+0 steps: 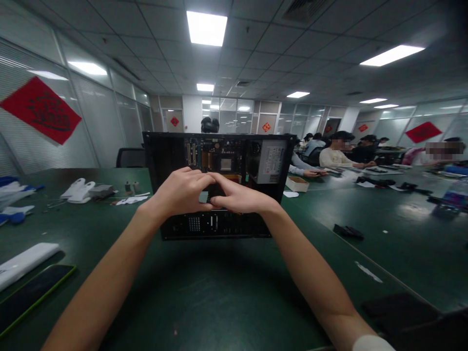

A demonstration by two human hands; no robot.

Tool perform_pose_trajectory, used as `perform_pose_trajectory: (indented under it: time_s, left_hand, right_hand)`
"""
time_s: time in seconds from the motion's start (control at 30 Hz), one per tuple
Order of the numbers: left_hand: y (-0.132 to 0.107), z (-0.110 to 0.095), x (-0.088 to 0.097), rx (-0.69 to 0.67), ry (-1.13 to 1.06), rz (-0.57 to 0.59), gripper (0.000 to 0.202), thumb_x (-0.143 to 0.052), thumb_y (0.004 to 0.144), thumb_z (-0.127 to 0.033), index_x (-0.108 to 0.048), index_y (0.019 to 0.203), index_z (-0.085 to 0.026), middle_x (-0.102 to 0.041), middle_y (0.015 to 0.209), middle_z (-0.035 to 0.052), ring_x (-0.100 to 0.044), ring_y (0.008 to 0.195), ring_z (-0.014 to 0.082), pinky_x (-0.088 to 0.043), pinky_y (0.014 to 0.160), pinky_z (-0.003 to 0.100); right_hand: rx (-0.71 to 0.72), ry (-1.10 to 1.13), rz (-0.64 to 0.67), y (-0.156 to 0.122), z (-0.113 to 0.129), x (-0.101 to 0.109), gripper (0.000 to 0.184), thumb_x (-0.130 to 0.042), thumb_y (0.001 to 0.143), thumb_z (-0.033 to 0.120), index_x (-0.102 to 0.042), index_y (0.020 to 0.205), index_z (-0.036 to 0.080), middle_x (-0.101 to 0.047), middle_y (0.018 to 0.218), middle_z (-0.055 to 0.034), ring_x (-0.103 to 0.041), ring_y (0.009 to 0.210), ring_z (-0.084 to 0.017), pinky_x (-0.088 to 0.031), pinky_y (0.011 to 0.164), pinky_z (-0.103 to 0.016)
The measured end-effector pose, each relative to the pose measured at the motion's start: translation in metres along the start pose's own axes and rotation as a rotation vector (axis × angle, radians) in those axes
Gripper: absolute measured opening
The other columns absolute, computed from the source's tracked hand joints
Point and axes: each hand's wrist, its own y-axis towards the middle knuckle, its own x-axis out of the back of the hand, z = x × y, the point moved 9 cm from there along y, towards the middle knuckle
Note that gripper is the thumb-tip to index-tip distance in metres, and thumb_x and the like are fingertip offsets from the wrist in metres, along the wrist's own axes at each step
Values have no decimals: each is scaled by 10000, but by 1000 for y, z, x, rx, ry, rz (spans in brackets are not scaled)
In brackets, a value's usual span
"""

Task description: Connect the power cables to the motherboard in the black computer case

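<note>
A black computer case (216, 234) stands on the green table with its open side facing me. Inside it I see a motherboard (215, 147) and, at the upper right, a power supply (272, 160) with a white label. In front of the case are my left hand (183, 191) and my right hand (239, 194). Their fingertips meet at the top and their thumbs come together below, framing a small gap. Each hand is curved, thumb apart from the fingers, and nothing shows in either. Part of the case's inside is hidden behind them.
On the left of the green table (204, 292) lie a green-edged phone (34, 295), a white box-like object (29, 261), a white plastic bag (78, 190) and a grey block (101, 191). To the right are an open carton (297, 184) and a black item (348, 231). Several people sit beyond.
</note>
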Motion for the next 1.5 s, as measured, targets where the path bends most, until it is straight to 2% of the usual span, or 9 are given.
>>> perform_pose_trajectory:
  time_s: [0.13,0.37,0.47,0.6,0.83,1.03,1.27,1.4,1.5]
  left_hand:
    - [0,-3,0,-18,5,1,372,-719,790,-396,-674,1065,-149,-748,1004,121,-706,888,276,-537,813,389]
    - [0,-4,0,-25,-13,-9,401,-713,808,-418,-659,1089,-137,-744,998,120,-706,886,277,-534,813,388]
    - [0,-5,-2,-20,-13,-10,410,-721,805,-434,-653,1083,-140,-742,981,114,-706,878,274,-531,808,382]
    - [0,-5,-5,-25,-4,3,441,-737,796,-464,-646,1081,-139,-738,983,112,-704,880,275,-529,810,384]
    - [-1,-7,-13,-49,15,28,446,-752,778,-423,-645,1106,-139,-739,997,111,-706,907,279,-526,829,388]
    - [0,-5,-18,-21,4,47,470,-762,763,-418,-638,1120,-139,-739,994,107,-706,904,286,-531,812,388]
    - [0,2,-17,36,-83,5,520,-753,794,-488,-640,1157,-133,-747,1040,128,-719,923,295,-546,820,395]
    - [-3,8,-15,30,-302,-66,628,-757,807,-524,-598,1285,-149,-718,1197,135,-703,1058,289,-562,895,390]
    - [-5,10,-13,7,-457,-125,626,-780,799,-491,-597,1291,-150,-699,1244,136,-685,1114,271,-564,940,375]
  right_hand:
    - [-2,-52,31,-4,2,-1,748,-570,825,188,-305,1525,183,-363,1600,-133,-353,1471,-277,-260,1236,-474]
    - [10,-26,34,-4,3,-2,736,-561,806,179,-325,1503,178,-379,1582,-132,-366,1458,-272,-278,1230,-463]
    - [-1,-19,14,-5,5,2,711,-581,784,161,-384,1466,206,-511,1464,-105,-484,1352,-282,-394,1157,-468]
    - [-72,-32,33,-8,2,2,696,-585,787,161,-394,1456,195,-643,1203,-84,-646,1027,-240,-546,946,-405]
    - [-115,-141,57,-5,-9,-6,664,-553,798,208,-391,1440,155,-622,1251,-130,-627,1087,-273,-525,967,-435]
    - [-183,-110,63,-5,-10,-6,612,-553,777,205,-424,1375,167,-647,1186,-114,-661,966,-257,-579,843,-403]
    - [-92,-4,23,-3,-11,1,706,-573,777,208,-365,1450,166,-594,1314,-124,-633,1105,-269,-543,993,-445]
    - [85,38,8,-1,-6,9,745,-589,746,191,-384,1461,143,-497,1462,-128,-462,1371,-283,-359,1196,-439]
    - [116,48,10,-4,-7,12,780,-601,758,195,-355,1497,151,-431,1534,-117,-365,1451,-285,-286,1238,-443]
